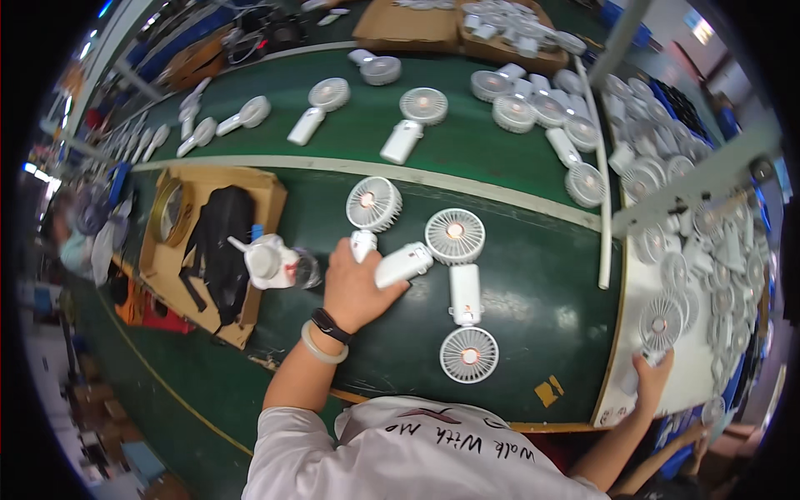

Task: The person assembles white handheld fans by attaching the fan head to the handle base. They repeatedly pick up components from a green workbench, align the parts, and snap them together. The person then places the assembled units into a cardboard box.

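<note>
My left hand [357, 283] is closed around the handle of a white handheld fan [372, 204], its round grille pointing away from me. The thumb side of that hand also lies against the handle of a second white fan [455, 235]; whether it grips this one too I cannot tell. A third fan [469, 354] rests on the dark green table, its head toward me. Out to the right, my right hand [654, 373] holds another white fan [660, 321] by its handle, above a white surface [627, 337] crowded with fans.
Beyond a pale rail, several fans lie along a green belt [275, 143]. Left, a cardboard box [265, 185] holds a black bag and a tape roll, beside a white-topped bottle [265, 260]. A white pole [602, 200] stands at right. Another person's arm [667, 457] shows lower right.
</note>
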`<state>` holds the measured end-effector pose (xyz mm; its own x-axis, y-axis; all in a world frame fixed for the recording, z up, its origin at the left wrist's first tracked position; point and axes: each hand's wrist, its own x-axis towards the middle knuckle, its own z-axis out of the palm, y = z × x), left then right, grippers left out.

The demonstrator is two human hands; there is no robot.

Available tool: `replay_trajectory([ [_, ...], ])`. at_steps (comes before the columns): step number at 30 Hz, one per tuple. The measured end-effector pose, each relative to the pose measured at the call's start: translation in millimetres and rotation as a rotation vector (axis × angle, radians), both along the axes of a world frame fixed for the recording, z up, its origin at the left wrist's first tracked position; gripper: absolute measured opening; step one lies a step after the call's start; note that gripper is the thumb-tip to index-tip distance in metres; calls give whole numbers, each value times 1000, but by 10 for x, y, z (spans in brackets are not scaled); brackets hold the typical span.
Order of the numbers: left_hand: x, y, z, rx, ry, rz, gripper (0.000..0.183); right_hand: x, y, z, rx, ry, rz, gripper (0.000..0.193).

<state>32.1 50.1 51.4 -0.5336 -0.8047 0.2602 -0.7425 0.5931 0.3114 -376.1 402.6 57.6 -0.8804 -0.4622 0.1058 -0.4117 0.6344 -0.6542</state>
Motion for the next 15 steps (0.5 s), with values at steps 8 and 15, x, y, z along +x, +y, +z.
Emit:
replay_trajectory([
  [8, 163, 215, -176, -5, -10, 235, 48, -370, -78, -152, 461, 772, -129, 68],
  [15, -12, 68, -246, -84, -35, 413, 53, 1258, -1875, 331, 195, 475, 1004, 53],
])
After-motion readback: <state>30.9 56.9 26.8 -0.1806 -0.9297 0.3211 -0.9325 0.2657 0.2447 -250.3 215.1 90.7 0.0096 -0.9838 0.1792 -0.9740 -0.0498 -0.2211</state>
